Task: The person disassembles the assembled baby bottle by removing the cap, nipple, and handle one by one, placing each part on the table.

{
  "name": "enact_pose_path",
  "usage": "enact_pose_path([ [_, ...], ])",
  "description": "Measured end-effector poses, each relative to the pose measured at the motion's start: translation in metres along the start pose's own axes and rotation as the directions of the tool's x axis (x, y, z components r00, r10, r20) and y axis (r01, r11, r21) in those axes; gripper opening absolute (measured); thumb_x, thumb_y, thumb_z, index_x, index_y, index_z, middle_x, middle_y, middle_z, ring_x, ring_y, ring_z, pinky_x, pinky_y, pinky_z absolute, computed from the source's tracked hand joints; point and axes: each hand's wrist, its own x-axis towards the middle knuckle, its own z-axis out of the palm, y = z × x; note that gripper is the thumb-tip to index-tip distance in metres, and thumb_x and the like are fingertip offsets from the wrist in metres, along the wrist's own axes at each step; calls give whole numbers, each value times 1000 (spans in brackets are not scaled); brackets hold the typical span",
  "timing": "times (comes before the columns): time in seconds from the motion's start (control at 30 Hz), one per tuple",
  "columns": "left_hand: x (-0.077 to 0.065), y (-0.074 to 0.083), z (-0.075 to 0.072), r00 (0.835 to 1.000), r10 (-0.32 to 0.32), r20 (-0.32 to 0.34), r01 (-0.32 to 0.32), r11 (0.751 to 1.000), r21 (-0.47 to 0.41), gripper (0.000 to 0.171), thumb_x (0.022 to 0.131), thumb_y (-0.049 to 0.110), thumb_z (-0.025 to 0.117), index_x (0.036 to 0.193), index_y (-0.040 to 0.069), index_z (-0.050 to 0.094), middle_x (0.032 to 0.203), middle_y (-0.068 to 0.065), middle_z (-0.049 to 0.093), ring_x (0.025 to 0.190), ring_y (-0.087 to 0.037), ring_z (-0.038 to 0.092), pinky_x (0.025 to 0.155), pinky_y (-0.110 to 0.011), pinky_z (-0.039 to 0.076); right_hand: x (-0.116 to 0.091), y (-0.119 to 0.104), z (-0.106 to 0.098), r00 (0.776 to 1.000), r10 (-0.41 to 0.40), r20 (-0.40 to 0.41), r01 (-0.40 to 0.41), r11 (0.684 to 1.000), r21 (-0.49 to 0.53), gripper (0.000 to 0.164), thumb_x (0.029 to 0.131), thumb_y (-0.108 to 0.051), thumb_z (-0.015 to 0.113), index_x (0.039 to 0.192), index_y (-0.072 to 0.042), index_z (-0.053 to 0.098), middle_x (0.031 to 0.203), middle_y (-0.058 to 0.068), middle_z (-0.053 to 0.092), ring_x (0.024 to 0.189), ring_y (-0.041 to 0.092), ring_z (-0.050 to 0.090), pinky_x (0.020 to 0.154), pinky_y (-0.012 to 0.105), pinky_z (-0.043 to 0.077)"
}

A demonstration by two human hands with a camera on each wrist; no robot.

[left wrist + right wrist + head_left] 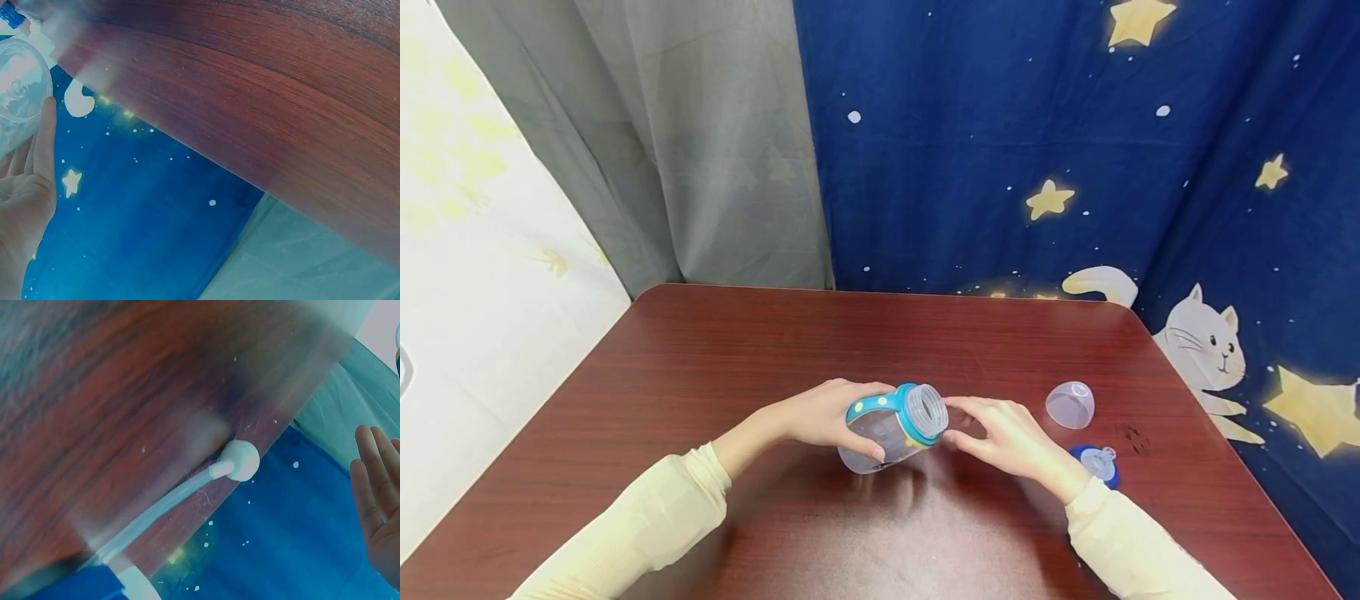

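Bottle (pixel 891 432) sits between the two hands, over the table (pixel 760 350); left hand (pixel 831 417) grips its body, thumb across the near side, other fingers mostly hidden behind; handle (pixel 872 406) rides on top, by that hand; bottle is tilted well over, base down-left, mouth (pixel 929 412) uncovered and facing right, a bit up; can't tell if the base touches the table.

Key relation: bottle's long axis runs roughly hand to hand, so the mouth end points at the right hand (pixel 1009 437); left hand is the nearer one to the body, right hand the nearer one to the mouth; right hand's thumb and forefinger stand apart, fingers fairly straight, no grip seen, tips right beside the rim; contact there can't be told.

Dome (pixel 1070 406) lies right of and beyond the right hand; cap (pixel 1099 464) lies just beside the right forearm, well apart from the bottle; right wrist view shows a tube (pixel 159 509) ending in a white ball (pixel 240 460); its link to the cap is unclear.
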Motion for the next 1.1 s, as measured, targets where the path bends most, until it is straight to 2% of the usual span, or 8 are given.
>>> enact_pose_path([
  [0.4,-1,0,0,1000,-11,-1,11,1000,-14,70,68,56,65,126,24,42,100,17,54,87,-1,52,72,-24,44,0,-3,7,1000,-23,-15,25,991,132,38,74,-27,71,109,-16,61,96,-10,61,77,2,57,68,26,47],
  [0.6,-2,1,1,1000,-13,-1,13,1000,-22,71,68,56,65,126,23,42,101,17,54,87,-2,52,72,-24,44,1,-5,11,999,-46,-23,50,964,262,28,76,-18,70,103,-13,62,87,-9,61,73,0,57,64,20,47],
  [0.83,-2,3,1,1000,-14,-2,14,999,-34,71,69,54,66,127,22,42,101,16,54,87,-2,52,72,-24,44,2,-6,16,997,-65,-47,77,943,323,16,78,-15,68,93,-14,62,80,-10,60,69,2,57,61,21,48],
  [1.1,-2,3,0,1000,1,-8,-1,1000,-27,70,69,53,66,127,21,42,101,15,54,87,-2,52,72,-24,44,2,-8,16,999,-33,-26,41,911,411,13,79,-15,66,92,-14,62,74,-11,60,63,4,56,56,21,48],
])
